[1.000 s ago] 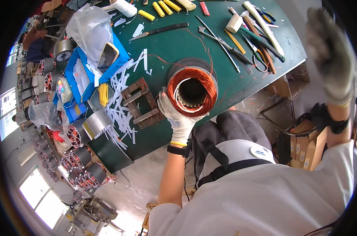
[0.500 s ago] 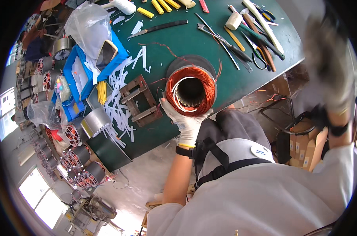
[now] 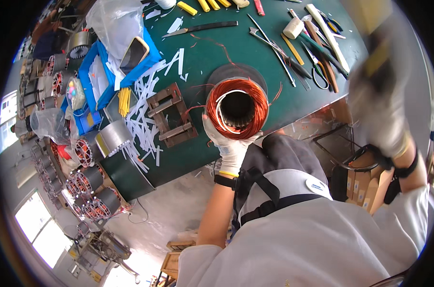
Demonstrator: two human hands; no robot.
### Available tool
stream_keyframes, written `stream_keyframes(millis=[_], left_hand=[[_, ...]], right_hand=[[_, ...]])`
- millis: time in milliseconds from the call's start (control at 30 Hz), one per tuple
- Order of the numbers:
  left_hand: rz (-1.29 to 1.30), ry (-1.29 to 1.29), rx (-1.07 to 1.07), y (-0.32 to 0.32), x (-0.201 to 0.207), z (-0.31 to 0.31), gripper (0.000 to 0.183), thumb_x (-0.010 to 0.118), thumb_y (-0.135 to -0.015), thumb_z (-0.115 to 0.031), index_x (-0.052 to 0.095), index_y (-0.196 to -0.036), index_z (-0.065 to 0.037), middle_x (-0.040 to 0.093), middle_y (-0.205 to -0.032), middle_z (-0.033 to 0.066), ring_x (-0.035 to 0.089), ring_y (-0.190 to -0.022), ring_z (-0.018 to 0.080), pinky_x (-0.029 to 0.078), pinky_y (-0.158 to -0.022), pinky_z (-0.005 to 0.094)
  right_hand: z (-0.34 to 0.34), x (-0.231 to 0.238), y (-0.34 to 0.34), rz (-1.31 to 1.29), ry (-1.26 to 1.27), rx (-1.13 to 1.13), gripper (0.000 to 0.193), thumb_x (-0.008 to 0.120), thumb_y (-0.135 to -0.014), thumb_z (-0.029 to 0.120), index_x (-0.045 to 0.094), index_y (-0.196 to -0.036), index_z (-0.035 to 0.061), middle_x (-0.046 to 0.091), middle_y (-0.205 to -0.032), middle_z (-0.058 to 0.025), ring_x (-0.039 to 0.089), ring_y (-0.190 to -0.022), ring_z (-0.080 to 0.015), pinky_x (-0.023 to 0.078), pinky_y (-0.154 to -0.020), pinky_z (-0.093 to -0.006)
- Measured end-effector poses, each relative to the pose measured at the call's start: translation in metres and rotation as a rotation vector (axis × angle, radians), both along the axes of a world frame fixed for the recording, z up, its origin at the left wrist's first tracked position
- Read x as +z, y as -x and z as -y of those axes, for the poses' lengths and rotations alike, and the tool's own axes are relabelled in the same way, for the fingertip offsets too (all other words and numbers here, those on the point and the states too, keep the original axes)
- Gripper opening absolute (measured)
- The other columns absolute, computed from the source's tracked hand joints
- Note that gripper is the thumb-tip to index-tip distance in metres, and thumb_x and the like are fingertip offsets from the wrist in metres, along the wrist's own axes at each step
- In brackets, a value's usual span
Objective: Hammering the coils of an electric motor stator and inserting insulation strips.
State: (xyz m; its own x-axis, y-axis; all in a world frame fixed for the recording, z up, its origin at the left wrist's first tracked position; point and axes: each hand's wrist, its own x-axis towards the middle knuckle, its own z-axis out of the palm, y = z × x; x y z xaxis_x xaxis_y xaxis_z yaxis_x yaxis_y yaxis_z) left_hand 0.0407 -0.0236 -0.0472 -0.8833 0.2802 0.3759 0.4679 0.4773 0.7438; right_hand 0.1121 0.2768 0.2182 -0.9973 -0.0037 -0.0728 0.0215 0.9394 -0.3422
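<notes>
At the table's near edge stands a motor stator [image 3: 263,113] with a thick ring of red-brown copper winding and a white cord along its inner rim. My left hand [image 3: 231,149], in a white glove, is closed around the stator's near left side; some fingers are hidden beneath the winding. Behind the stator is a round dark disc [image 3: 236,71]. Thin copper wires trail from the winding on both sides. My right hand [image 3: 386,122], also gloved, is raised off the table's right side and smeared by motion. A blurred dark and yellow shape shows at its fingers; I cannot tell what it is.
A brown metal frame [image 3: 172,115] and white paper strips [image 3: 143,112] lie left of the stator. Beyond them are blue bins [image 3: 100,103] and a phone [image 3: 134,53]. Scissors [image 3: 318,76], a white-headed mallet [image 3: 293,28] and a knife [image 3: 202,27] lie farther back.
My right hand has swung lower and somewhat to the left. My left hand keeps hold of the stator, and the whole view has shifted slightly.
</notes>
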Motion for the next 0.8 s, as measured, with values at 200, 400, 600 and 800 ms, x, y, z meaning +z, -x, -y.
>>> stream_keyframes(millis=[200, 400, 600, 800], left_hand=[[0.189, 0.204, -0.156, 0.026, 0.02, 0.019, 0.139, 0.095, -0.05, -0.054, 0.018, -0.153, -0.003, 0.043, -0.145, 0.0192, 0.045, -0.133, 0.0381, 0.04, -0.109, 0.0504], [-0.116, 0.183, -0.294, 0.051, 0.015, 0.021, 0.15, 0.088, -0.049, -0.071, 0.011, -0.154, 0.004, 0.038, -0.149, 0.0213, 0.039, -0.137, 0.0399, 0.03, -0.114, 0.0521], [-0.097, 0.368, -0.334, 0.078, 0.032, 0.048, 0.138, 0.083, -0.051, -0.072, 0.023, -0.152, 0.001, 0.039, -0.147, 0.0275, 0.036, -0.135, 0.0489, 0.03, -0.111, 0.0586], [0.082, 0.043, -0.216, 0.016, 0.017, 0.036, 0.147, 0.079, -0.054, -0.078, 0.012, -0.154, 0.006, 0.036, -0.147, 0.033, 0.039, -0.134, 0.0501, 0.033, -0.111, 0.0579]], right_hand=[[0.021, 0.045, 0.05, 0.811, 0.669, -0.098, 0.054, 0.056, -0.085, -0.004, 0.058, -0.137, 0.0125, 0.065, -0.117, -0.0161, 0.065, -0.106, -0.0208, 0.049, -0.098, -0.0344], [-0.025, 0.055, 0.017, -0.087, 0.888, -0.379, 0.037, 0.057, -0.093, 0.006, 0.058, -0.129, -0.0042, 0.064, -0.109, -0.0147, 0.066, -0.095, -0.0206, 0.054, -0.079, -0.0313], [0.043, 0.018, 0.036, 1.29, 0.987, -0.442, 0.06, 0.055, -0.081, -0.004, 0.049, -0.14, 0.0034, 0.067, -0.093, -0.0084, 0.067, -0.074, -0.0175, 0.054, -0.061, -0.0299], [-0.031, 0.061, 0.032, 0.091, 0.529, -0.311, 0.056, 0.062, -0.089, 0.006, 0.047, -0.142, 0.0018, 0.063, -0.092, -0.0052, 0.061, -0.073, -0.0111, 0.049, -0.059, -0.0247]])
